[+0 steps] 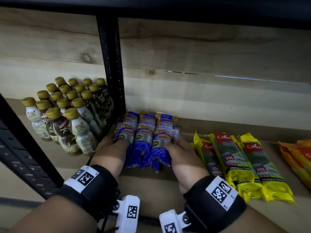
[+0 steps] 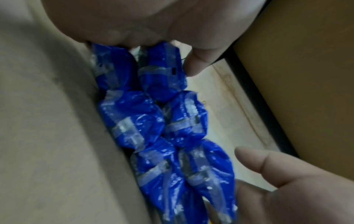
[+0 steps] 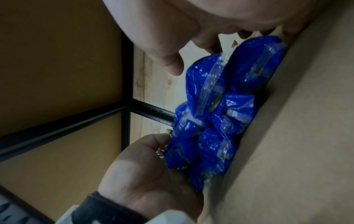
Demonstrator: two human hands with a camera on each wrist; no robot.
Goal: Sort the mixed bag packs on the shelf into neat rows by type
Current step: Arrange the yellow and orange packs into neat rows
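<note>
Several blue "Singlet Handle" bag packs (image 1: 146,132) lie stacked side by side in two layers on the shelf board (image 1: 168,187), just right of the black upright. My left hand (image 1: 116,143) grips the stack's left side, fingers curled over the outer pack. My right hand (image 1: 175,144) grips its right side, thumb on top. The left wrist view shows the packs' blue ends (image 2: 153,121) between my left thumb (image 2: 193,65) and the right hand (image 2: 287,181). In the right wrist view the same ends (image 3: 214,115) sit between both hands.
Yellow CASA 25L packs (image 1: 244,165) lie in a row to the right, with orange packs (image 1: 299,158) beyond them. Gold-capped drink bottles (image 1: 67,115) stand left of the black upright (image 1: 112,73). A wooden back wall closes the shelf, and another shelf hangs overhead.
</note>
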